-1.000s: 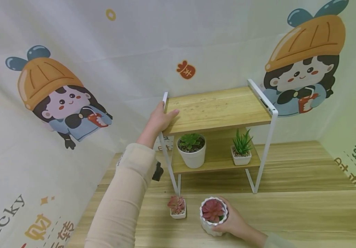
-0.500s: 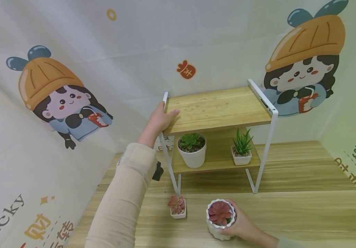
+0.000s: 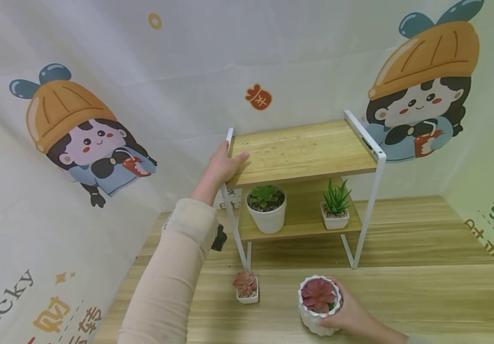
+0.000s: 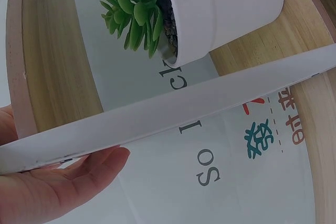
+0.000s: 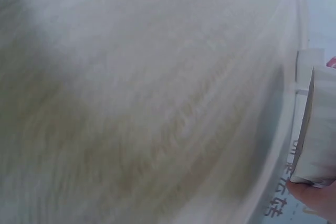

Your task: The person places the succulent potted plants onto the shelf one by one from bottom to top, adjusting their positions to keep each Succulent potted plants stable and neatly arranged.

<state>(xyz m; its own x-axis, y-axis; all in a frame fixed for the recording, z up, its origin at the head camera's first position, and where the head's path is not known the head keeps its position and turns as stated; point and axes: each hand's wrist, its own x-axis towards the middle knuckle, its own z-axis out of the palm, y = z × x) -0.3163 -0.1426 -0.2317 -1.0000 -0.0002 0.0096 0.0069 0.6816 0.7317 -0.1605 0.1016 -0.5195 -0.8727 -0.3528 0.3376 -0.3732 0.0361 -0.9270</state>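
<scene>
My left hand [image 3: 224, 165] grips the upper left side of a two-tier wooden shelf [image 3: 302, 150] with a white metal frame. In the left wrist view, fingers of the left hand [image 4: 63, 187] curl around the white frame bar [image 4: 173, 98]. My right hand [image 3: 350, 310] holds a white ridged pot [image 3: 313, 321] by its right side, in front of the shelf. A dark red succulent [image 3: 318, 295] fills the pot's top. Only the pot's side [image 5: 320, 129] and part of the right hand [image 5: 317, 200] show at the right wrist view's edge.
On the lower tier stand a round white pot [image 3: 270, 217] with a green succulent and a small square pot [image 3: 335, 220] with a spiky green plant. A small pink succulent [image 3: 246, 285] stands on the wooden table [image 3: 423, 296] by the shelf's front left leg. Printed cloth [image 3: 186, 71] hangs behind.
My right hand has carried the ridged pot with the red succulent to the right and slightly nearer. My left hand has stayed on the shelf, which has not moved.
</scene>
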